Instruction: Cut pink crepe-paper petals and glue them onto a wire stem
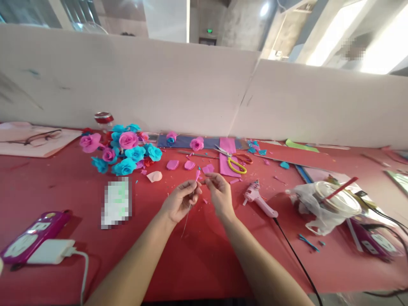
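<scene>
My left hand [182,200] pinches a thin wire stem [186,221] that slants down below the fingers. A small rolled piece of pink crepe paper [197,174] stands at the stem's top. Just right of it, my right hand [219,194] has thumb and fingers drawn together near the paper; what they hold, if anything, is too small to make out. Beyond the hands lie stacks of pink cut petals [172,165], a pink crepe paper strip [227,145] and yellow-handled scissors [236,165]. A pink glue gun [259,199] rests right of my right hand.
A bunch of blue and pink paper flowers [126,148] stands at the back left. Power strips lie left [38,231] and right [378,242]. A lidded cup [338,199] in a plastic bag is at right. The glue gun's cord [295,255] runs toward the front edge.
</scene>
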`<state>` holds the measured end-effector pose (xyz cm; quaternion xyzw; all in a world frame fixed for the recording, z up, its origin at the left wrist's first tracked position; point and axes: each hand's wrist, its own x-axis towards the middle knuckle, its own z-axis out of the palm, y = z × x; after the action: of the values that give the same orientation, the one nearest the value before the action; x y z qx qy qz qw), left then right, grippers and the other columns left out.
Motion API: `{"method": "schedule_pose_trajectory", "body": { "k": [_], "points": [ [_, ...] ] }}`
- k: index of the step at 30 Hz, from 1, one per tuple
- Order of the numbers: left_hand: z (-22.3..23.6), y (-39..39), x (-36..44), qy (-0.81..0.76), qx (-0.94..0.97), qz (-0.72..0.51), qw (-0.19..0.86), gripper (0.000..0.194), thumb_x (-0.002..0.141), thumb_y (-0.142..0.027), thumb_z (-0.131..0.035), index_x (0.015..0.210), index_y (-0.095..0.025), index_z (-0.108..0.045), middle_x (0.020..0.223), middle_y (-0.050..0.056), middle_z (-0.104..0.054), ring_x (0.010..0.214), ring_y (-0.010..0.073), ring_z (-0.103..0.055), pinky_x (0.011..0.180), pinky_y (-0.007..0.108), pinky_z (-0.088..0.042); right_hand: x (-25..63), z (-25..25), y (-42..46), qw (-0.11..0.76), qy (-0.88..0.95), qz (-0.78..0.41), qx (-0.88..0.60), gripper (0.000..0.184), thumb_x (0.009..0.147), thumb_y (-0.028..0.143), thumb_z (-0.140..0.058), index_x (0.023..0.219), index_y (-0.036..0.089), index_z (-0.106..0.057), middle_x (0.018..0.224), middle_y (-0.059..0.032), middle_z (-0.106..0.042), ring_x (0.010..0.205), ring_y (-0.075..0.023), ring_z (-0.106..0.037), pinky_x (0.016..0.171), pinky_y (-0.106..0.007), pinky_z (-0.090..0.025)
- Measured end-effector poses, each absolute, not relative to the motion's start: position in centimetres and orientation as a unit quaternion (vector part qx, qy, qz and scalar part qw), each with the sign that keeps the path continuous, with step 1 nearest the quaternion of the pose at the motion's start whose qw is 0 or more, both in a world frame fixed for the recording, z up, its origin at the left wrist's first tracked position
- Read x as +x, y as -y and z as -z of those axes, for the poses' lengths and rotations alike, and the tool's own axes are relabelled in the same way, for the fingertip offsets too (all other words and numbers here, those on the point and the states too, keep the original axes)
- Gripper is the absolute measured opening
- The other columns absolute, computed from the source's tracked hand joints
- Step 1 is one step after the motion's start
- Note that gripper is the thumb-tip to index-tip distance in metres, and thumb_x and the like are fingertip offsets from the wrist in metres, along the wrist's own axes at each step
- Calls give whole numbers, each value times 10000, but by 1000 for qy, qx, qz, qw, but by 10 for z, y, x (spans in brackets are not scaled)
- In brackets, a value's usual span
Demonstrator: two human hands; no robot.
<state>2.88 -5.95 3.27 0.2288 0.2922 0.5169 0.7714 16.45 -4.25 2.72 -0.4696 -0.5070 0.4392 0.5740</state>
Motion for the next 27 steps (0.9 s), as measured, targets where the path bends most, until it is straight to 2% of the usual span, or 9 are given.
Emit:
{"method": "schedule_pose_trajectory", "body": {
  "k": [3, 7, 10, 18, 27],
  "points": [
    [-32, 59, 27, -278, 241, -524, 768, 123, 711, -189, -743, 767, -99, -680, 628, 29, -638, 425, 26, -505, 365, 88, -349, 163, -32, 45, 574, 479, -497, -441, 200, 823, 369, -581, 851, 186, -656, 607, 15, -594, 635, -146, -568, 724, -287, -452],
    [-32, 60, 25, -260, 251, -515, 777, 174, 662, -214, -786, 733, -98, -678, 584, 28, -632, 399, 34, -502, 343, 92, -328, 161, -42, 53, 551, 489, -582, -346, 208, 800, 391, -643, 861, 195, -678, 731, -2, -623, 714, -142, -575, 760, -277, -454],
    [-31, 61, 25, -261, 254, -511, 779, 161, 660, -199, -784, 736, -116, -668, 552, 13, -615, 376, 36, -487, 325, 94, -309, 159, -47, 58, 526, 489, -624, -308, 193, 761, 384, -690, 816, 201, -662, 684, 9, -608, 627, -132, -557, 691, -280, -468],
    [-30, 62, 27, -278, 260, -508, 772, 177, 667, -215, -772, 735, -118, -641, 577, 12, -605, 391, 40, -492, 328, 104, -302, 161, -48, 55, 550, 483, -605, -315, 202, 693, 389, -742, 727, 201, -674, 727, 0, -592, 594, -132, -555, 612, -278, -481],
    [-34, 64, 30, -273, 266, -501, 777, 97, 712, -150, -701, 783, -126, -639, 610, 26, -641, 386, 57, -520, 318, 105, -324, 162, -47, 53, 561, 480, -599, -309, 150, 740, 331, -692, 706, 194, -645, 618, 22, -596, 563, -120, -543, 638, -266, -456]
  ]
}}
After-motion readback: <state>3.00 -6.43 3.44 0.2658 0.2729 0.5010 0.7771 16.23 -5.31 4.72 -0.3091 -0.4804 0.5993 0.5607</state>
